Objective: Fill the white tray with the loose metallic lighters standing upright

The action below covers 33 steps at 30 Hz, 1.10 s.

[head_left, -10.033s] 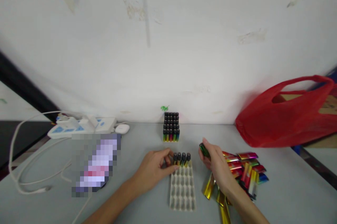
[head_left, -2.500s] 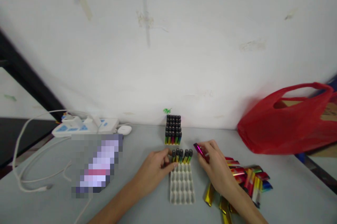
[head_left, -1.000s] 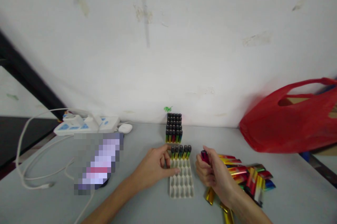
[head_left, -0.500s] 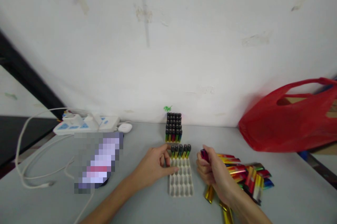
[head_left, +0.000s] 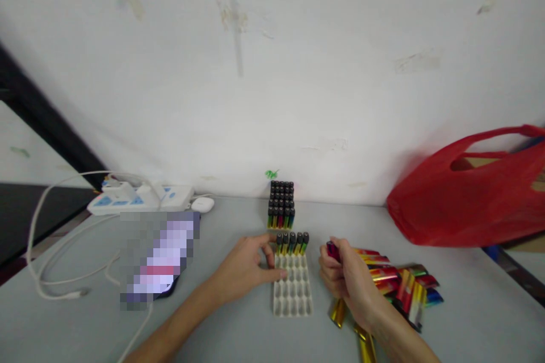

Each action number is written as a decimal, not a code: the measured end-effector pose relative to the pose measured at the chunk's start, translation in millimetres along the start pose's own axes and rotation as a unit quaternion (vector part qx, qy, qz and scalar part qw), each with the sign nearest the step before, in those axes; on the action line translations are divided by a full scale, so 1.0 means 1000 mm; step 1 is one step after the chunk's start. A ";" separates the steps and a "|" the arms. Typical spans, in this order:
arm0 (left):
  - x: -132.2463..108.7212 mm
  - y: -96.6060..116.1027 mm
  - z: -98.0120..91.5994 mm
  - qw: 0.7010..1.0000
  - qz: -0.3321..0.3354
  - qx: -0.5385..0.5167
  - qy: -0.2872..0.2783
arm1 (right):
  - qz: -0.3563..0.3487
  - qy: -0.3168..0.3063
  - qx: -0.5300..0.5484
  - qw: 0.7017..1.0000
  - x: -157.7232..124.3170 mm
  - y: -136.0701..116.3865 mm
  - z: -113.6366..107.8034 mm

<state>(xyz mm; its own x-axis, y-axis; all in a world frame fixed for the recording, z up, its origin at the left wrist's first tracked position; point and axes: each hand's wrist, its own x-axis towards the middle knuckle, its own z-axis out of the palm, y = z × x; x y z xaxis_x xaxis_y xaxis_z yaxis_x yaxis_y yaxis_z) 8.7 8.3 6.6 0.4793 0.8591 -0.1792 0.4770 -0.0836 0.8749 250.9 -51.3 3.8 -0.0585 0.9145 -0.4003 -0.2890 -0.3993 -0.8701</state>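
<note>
A white tray [head_left: 293,297] with rows of pockets lies on the grey table in front of me. Along its far row, several batteries [head_left: 292,242] with black tops and yellow-green lower ends stand upright. My left hand [head_left: 251,263] grips the tray's left side, its thumb over the pockets and its index finger beside the leftmost battery. To the right of the tray, my right hand [head_left: 347,272] is closed around a battery [head_left: 332,250], whose dark purple-red end shows above the fist; the rest is hidden. Just behind the tray stands a tight block of upright batteries [head_left: 281,204].
Loose batteries [head_left: 409,289] in red, gold, green and blue lie piled right of my right hand. A red plastic bag [head_left: 451,198] stands at the right. On the left are a blurred-out phone [head_left: 164,261], a power strip [head_left: 176,199], a white charger [head_left: 202,204] and cables.
Both hands keep their holds and barely move. The view has shifted very slightly; the batteries in the tray stand as before.
</note>
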 end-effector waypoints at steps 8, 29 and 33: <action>0.003 -0.004 0.000 0.999 -0.009 -0.042 -0.014 | -0.003 0.014 -0.006 1.000 -0.002 -0.001 0.003; 0.002 -0.007 -0.006 0.997 0.009 -0.061 -0.043 | -0.306 0.108 -0.214 0.921 -0.010 -0.005 0.008; 0.001 -0.003 -0.005 0.998 0.009 -0.056 -0.038 | -0.421 0.109 -0.272 0.858 -0.016 -0.004 0.008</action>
<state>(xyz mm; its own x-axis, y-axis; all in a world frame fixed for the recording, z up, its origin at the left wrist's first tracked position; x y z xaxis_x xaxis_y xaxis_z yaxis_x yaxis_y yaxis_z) 4.4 12.2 5.4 0.5435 0.8170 -0.1929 0.3853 -0.0386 0.9220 245.2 -63.6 15.9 0.1489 0.8834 0.4442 0.3514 0.3727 -0.8589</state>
